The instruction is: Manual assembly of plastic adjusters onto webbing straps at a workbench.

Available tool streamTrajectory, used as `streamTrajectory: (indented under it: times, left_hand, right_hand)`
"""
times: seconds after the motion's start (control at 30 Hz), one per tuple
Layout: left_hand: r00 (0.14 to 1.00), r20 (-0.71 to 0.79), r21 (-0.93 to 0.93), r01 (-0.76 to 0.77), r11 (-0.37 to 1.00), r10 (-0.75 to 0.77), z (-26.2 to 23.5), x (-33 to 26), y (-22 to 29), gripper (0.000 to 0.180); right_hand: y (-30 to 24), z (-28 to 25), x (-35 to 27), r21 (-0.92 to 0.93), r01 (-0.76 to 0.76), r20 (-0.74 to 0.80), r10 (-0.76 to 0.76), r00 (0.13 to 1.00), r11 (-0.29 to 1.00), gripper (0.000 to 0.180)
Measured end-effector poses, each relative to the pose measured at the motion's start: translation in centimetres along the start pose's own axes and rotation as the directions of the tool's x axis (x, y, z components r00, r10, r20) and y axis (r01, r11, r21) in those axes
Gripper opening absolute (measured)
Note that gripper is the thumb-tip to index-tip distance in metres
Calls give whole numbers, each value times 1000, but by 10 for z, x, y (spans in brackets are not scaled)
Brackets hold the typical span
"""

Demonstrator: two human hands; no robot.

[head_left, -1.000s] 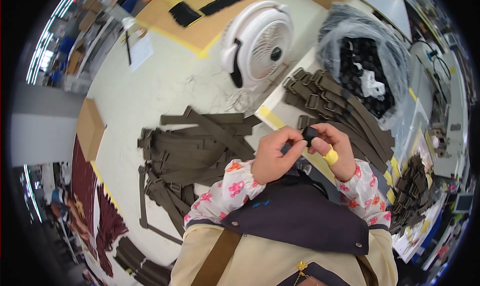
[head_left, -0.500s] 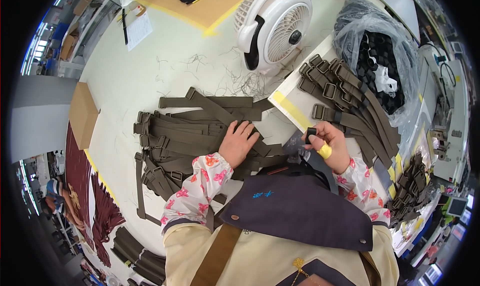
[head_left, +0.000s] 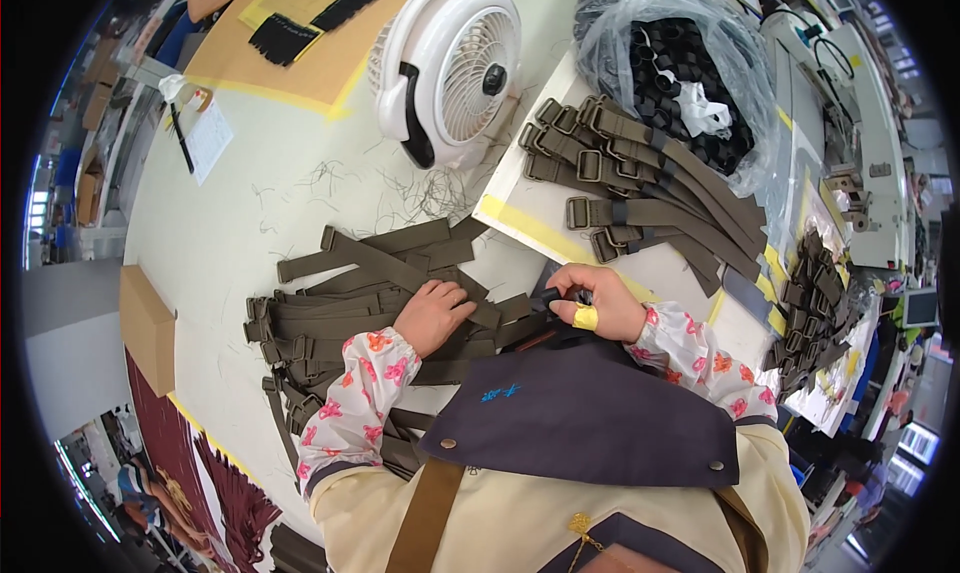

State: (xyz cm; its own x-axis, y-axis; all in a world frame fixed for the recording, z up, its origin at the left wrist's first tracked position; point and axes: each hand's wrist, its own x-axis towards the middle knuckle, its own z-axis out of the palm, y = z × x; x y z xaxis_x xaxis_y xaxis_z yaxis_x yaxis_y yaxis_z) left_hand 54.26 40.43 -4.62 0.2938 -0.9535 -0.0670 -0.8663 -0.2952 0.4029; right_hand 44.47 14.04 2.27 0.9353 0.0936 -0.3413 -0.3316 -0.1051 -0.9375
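A broad white worktable (head_left: 215, 223), strewn with loose dark threads, fills the head view, with a white plastic desk fan (head_left: 455, 88) standing beyond both hands. The right hand (head_left: 605, 303), yellow tape round its thumb, has thumb and fingertips pinched together on a small black loop (head_left: 547, 299), just beside the end of an olive-brown webbing strap; whether they touch cannot be told. The left hand (head_left: 435, 318) lies over the pile of olive-brown webbing straps with metal buckles (head_left: 340, 318), fingers slightly spread; whether it grips one is unclear. The step in hand seems to be bringing loop and strap together, which calls for a flat strap end lined up with the opening. Beyond the right hand, more buckled straps with black bands (head_left: 690, 188) fan across a white board; past them, a clear plastic bag (head_left: 603, 33) holds many black pieces (head_left: 650, 58), a crumpled white scrap (head_left: 703, 113) on top.
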Motion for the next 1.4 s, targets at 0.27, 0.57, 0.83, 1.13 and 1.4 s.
streamTrajectory:
  times: [0.27, 0.57, 0.83, 1.13, 1.4]
  left_hand:
    - [925, -376, -172, -11, 985, -55, -80, 37, 45, 26]
    - [869, -484, -94, -171, 981, 104, -91, 55, 41, 25]
    - [853, -477, 3, -242, 970, 214, -110, 59, 40, 22]
    - [844, -403, 93, -347, 933, 354, -105, 44, 73, 22]
    - [946, -311, -119, -136, 984, 93, -120, 77, 87, 51]
  right_hand:
    - [-11, 24, 7, -160, 357, -47, -369, 928, 920, 18]
    - [-27, 13, 9, 530, -43, 24, 36, 999, 847, 10]
    - [-36, -6, 10, 585, -135, 78, 110, 991, 800, 16]
    - [-8, -21, 1, 558, -471, 541, 131, 831, 683, 22]
    - [-36, -8, 7, 314, -304, 504, 114, 856, 899, 24]
